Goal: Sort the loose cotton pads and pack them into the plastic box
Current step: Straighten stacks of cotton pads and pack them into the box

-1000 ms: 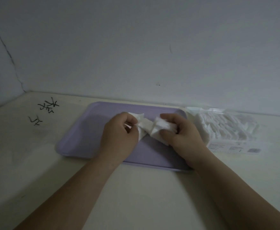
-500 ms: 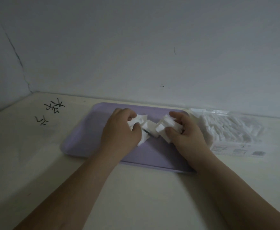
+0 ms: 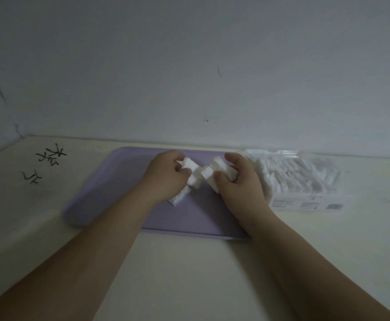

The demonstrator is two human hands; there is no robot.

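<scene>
My left hand (image 3: 166,174) is curled, thumb and fingers pinching the left bunch of cotton pads (image 3: 189,164). My right hand (image 3: 238,186) is curled the same way round the right bunch of cotton pads (image 3: 212,172). The two bunches touch between the hands, above the lavender tray (image 3: 120,181).

A loose pad (image 3: 179,198) lies on the tray, partly hidden under my left hand. I cannot count the pads in either bunch, because the fingers cover much of them and the light is dim. The tray's left edge is smeared by blur.

The clear plastic box (image 3: 305,177) stands on the counter (image 3: 189,274) just right of the tray, already crowded with white pads. Its front label is unreadable. Black marks (image 3: 50,154) are scrawled on the counter at far left, below the grey wall (image 3: 189,66).

Compared with half a second ago, the hands stand closer together.
</scene>
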